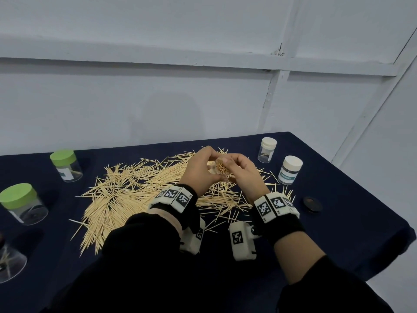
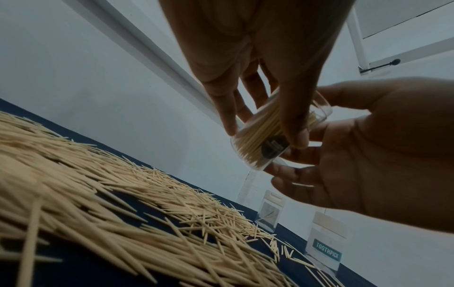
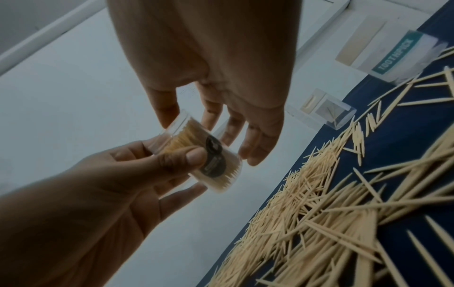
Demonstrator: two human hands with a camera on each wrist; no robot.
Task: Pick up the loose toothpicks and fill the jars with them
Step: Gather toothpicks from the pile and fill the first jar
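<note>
A small clear jar (image 1: 222, 169) packed with toothpicks is held tilted above the pile of loose toothpicks (image 1: 135, 195) on the navy cloth. My left hand (image 1: 199, 170) grips the jar; in the right wrist view its thumb (image 3: 194, 157) presses on the dark label of the jar (image 3: 209, 155). My right hand (image 1: 242, 173) lies against the jar's other side with fairly straight fingers (image 3: 255, 147), its thumb at the open rim. From the left wrist view the jar (image 2: 255, 143) sits between my left fingers (image 2: 228, 120) and the right hand's fingers (image 2: 290, 169) beneath it.
Two green-lidded jars (image 1: 65, 164) (image 1: 21, 204) stand at the left, and a lidless clear jar (image 1: 9, 263) sits at the near left edge. Two white-lidded jars (image 1: 267, 150) (image 1: 291, 169) stand at the right, one labelled TOOTHPICK. A black lid (image 1: 312, 204) lies near the right table edge.
</note>
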